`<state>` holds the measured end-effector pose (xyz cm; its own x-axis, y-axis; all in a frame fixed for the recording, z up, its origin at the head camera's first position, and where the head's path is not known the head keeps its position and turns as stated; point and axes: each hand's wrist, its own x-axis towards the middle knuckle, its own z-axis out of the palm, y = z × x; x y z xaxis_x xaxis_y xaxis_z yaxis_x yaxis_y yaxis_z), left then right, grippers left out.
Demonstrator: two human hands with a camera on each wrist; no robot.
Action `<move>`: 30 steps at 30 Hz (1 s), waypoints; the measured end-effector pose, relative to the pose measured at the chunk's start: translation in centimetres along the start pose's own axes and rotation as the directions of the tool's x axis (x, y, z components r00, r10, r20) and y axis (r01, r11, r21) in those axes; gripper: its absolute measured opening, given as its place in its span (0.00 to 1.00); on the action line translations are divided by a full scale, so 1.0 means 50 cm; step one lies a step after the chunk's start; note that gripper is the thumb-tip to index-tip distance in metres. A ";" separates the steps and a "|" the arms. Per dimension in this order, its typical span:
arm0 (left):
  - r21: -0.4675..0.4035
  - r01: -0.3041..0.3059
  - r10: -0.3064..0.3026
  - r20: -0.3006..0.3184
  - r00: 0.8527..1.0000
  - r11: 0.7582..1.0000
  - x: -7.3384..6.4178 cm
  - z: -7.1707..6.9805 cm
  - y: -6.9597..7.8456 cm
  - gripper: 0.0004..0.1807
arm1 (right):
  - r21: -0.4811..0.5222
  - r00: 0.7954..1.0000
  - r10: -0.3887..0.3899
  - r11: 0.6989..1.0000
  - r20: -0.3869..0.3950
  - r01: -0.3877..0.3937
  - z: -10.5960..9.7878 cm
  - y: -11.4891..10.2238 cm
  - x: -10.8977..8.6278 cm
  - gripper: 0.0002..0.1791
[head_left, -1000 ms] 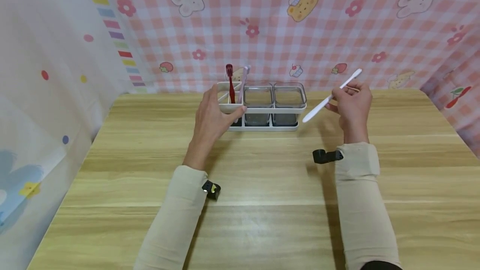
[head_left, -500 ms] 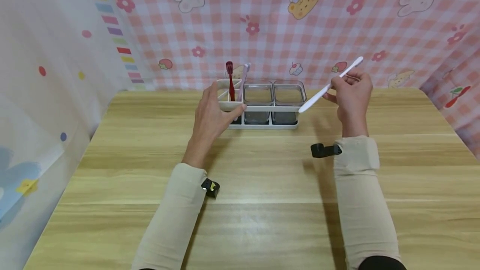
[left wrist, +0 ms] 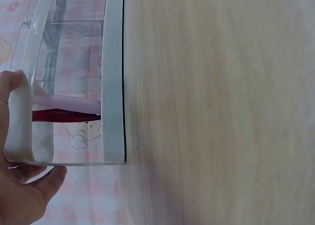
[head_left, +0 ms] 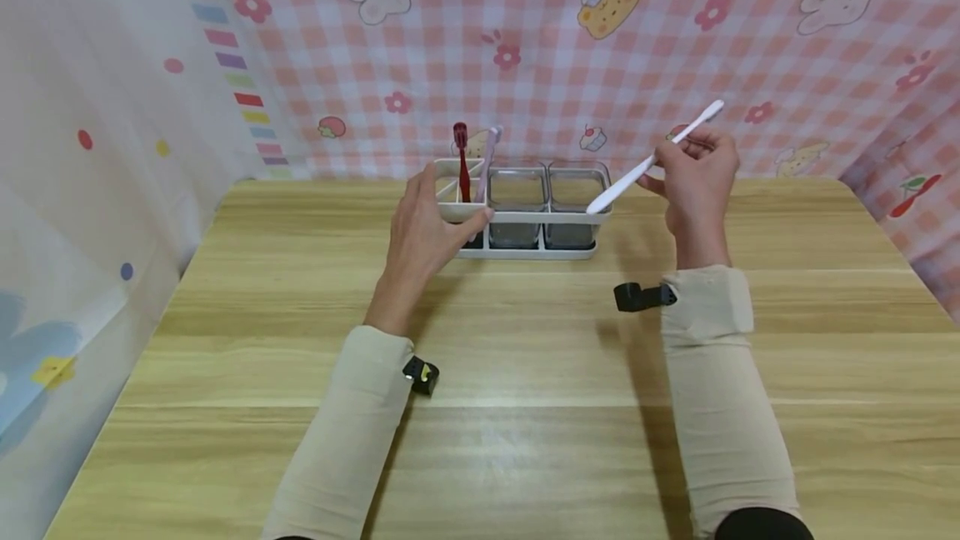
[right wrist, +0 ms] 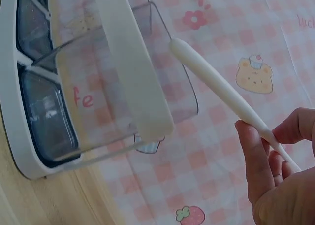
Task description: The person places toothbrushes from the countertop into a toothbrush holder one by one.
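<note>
A white toothbrush holder (head_left: 543,254) with two clear cups (head_left: 517,190) stands at the back of the table. My left hand (head_left: 420,240) grips its left end, thumb on the front of the upper rim and fingers round the side. In the divided left section a dark red toothbrush (head_left: 462,161) and a pale lilac toothbrush (head_left: 489,158) stand bristles up. My right hand (head_left: 699,190) pinches a white toothbrush (head_left: 630,179) midway, tilted, head up and to the right. Its handle end overlaps the rim of the right cup (right wrist: 162,57) in the head view.
A wooden table (head_left: 510,373) spreads in front of the holder. Behind it hangs a pink checked cloth (head_left: 450,48) with cartoon prints. A pale curtain (head_left: 90,190) borders the left side.
My right hand has moved up and left with the white toothbrush, bringing its handle end from beside the holder to over the right cup. My left hand stays on the holder.
</note>
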<state>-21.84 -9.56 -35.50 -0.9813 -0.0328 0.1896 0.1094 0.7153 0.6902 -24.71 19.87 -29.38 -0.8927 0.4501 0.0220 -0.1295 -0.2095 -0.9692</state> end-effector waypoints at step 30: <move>-0.004 0.004 -0.004 -0.005 1.000 1.000 -0.002 -0.002 0.000 0.58 | 0.082 0.987 -0.093 0.993 0.134 0.083 0.103 0.003 -0.038 0.24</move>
<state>-21.74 -9.63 -35.44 -0.9809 -0.0397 0.1904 0.1058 0.7126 0.6936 -25.26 14.50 -28.30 -0.9265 0.3473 0.1451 -0.2379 -0.2417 -0.9407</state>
